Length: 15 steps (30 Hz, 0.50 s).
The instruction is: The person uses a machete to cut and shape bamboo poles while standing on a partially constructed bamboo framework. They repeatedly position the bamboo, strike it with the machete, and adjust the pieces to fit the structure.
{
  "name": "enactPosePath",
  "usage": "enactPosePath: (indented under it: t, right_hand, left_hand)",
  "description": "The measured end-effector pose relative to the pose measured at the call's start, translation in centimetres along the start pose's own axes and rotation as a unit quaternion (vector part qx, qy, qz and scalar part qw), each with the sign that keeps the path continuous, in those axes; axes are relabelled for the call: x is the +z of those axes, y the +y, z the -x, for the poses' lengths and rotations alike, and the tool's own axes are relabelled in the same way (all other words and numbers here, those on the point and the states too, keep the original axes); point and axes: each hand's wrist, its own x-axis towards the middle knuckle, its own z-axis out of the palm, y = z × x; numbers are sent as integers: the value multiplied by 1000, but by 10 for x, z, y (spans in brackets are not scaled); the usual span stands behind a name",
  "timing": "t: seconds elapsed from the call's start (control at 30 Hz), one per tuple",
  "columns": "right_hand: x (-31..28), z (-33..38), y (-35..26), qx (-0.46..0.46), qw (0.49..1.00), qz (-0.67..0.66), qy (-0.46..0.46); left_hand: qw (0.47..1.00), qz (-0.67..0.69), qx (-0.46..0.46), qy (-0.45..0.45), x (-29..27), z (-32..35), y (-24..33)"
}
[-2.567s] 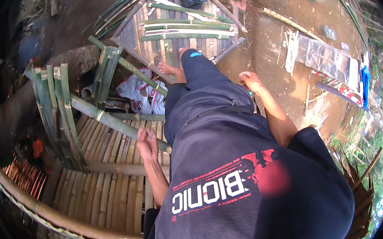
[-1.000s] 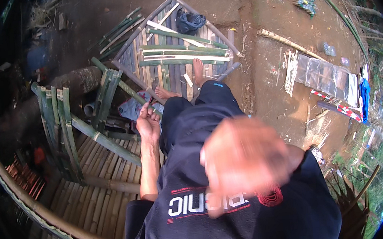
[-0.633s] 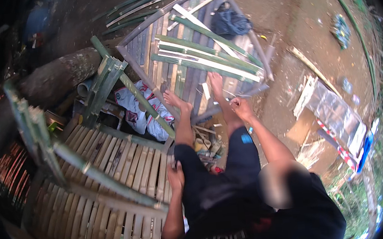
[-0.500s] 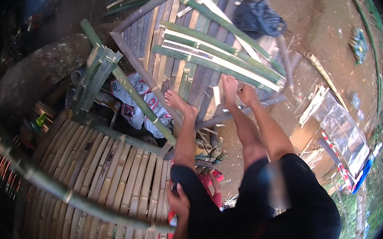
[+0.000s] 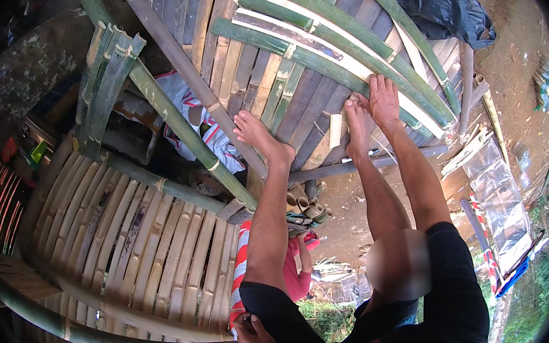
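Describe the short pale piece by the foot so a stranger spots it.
Start at the slatted bamboo panel under the feet. Just left of the foot beside the right hand lies a short stub: cream-coloured, while the slats around it are long, grey or green.

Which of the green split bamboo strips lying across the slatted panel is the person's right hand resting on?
The right hand rests on the lowest green strip, the one nearest the feet; the other green strips lie further up the panel, untouched.
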Motion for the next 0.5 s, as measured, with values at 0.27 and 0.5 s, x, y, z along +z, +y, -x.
enactPosePath:
  t: [0.27, 0.5]
  right_hand:
    - [-12, -5, 24, -111, 989, -15, -94]
    - [-74, 34, 32, -99, 957, -273, -24]
  left_hand:
    - [1000, 2, -24, -8, 1, 6, -9]
    - [991, 53, -114, -55, 12, 8, -12]
